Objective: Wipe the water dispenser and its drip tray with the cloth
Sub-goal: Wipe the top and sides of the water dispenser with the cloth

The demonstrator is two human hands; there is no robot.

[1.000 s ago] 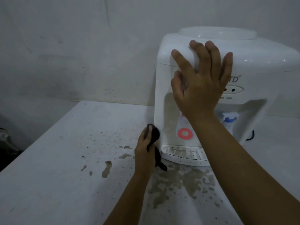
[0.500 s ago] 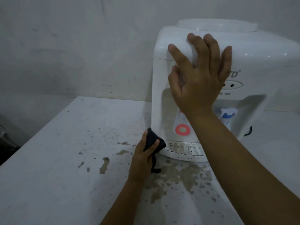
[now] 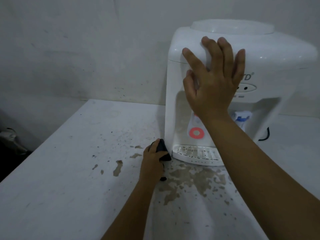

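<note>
A white water dispenser (image 3: 277, 54) stands on a white table at the right, against the wall. Its slotted white drip tray (image 3: 195, 154) juts out at the base. My left hand (image 3: 152, 160) grips a dark cloth (image 3: 162, 150) and presses it against the dispenser's lower left corner, just left of the tray. My right hand (image 3: 213, 84) lies flat with spread fingers on the dispenser's upper front and hides part of its panel. A red-ringed tap lever (image 3: 196, 132) and a blue tap (image 3: 241, 116) sit in the recess.
The white table (image 3: 60, 187) is stained with brown patches (image 3: 188, 177) in front of the tray and small spots to the left. A black cord (image 3: 265, 135) shows at the dispenser's right side. The table's left edge drops to a dark area (image 3: 12, 144).
My left hand with the cloth has moved down the dispenser's left front corner to its base beside the drip tray. My right hand has stayed pressed on the upper front.
</note>
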